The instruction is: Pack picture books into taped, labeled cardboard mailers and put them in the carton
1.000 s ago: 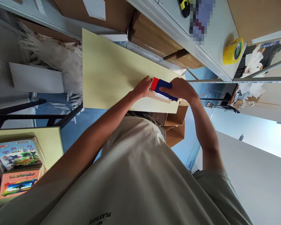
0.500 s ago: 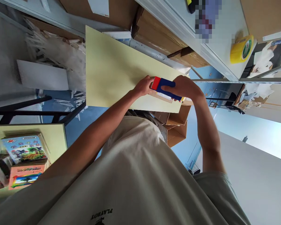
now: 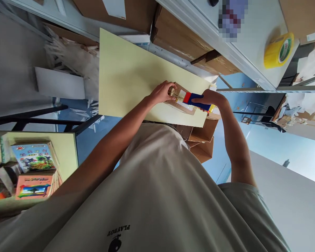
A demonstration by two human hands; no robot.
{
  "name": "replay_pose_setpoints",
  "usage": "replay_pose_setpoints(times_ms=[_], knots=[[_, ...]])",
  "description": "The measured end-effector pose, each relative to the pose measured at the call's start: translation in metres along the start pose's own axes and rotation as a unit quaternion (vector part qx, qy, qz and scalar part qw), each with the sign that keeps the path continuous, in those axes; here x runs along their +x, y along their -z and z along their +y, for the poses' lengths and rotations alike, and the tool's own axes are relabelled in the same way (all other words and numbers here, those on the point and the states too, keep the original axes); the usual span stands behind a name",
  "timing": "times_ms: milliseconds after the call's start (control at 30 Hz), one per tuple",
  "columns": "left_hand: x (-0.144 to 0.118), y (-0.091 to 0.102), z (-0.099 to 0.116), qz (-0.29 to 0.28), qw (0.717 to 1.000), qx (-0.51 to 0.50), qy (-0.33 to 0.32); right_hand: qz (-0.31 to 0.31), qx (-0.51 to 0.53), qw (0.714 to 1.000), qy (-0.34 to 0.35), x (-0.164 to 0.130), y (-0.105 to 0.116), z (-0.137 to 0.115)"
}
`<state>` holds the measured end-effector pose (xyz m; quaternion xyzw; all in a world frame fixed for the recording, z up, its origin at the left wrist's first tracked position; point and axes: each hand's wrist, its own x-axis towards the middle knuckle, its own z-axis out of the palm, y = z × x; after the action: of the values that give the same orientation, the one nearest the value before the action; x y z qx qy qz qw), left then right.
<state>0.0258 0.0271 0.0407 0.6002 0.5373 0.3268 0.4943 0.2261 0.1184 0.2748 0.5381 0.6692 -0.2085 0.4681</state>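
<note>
Small cardboard box (image 3: pixel 179 99) lies on the pale yellow table (image 3: pixel 126 77), partly hidden by hands. Left hand (image 3: pixel 162 92) curled over its end; right hand (image 3: pixel 211 99) closed around tape dispenser (image 3: pixel 196 99) (red-blue plastic, yellow end) pressed on box.

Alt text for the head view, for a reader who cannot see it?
Both hands work at a small cardboard box on a pale yellow table: the left hand steadies it while the right hand grips a red and blue tape dispenser.
</note>
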Motion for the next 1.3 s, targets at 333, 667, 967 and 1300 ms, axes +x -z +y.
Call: replay_pose_setpoints(times_ms=[333, 667, 967, 1300], knots=[[-0.012, -0.003, 0.017, 0.065, 0.994, 0.019, 0.089, 0.013, 0.02, 0.999, 0.026, 0.033, -0.034, 0.005], [-0.031, -0.003, 0.021, 0.071, 0.98, 0.137, 0.123, 0.056, 0.17, 0.976, 0.124, 0.05, -0.081, 0.022], [-0.037, -0.008, 0.023, 0.086, 0.974, 0.163, 0.133, 0.023, 0.204, 0.972, 0.114, 0.033, -0.124, 0.113], [-0.038, -0.022, 0.006, 0.174, 0.976, 0.066, 0.111, 0.034, 0.201, 0.975, 0.086, 0.036, -0.186, 0.185]])
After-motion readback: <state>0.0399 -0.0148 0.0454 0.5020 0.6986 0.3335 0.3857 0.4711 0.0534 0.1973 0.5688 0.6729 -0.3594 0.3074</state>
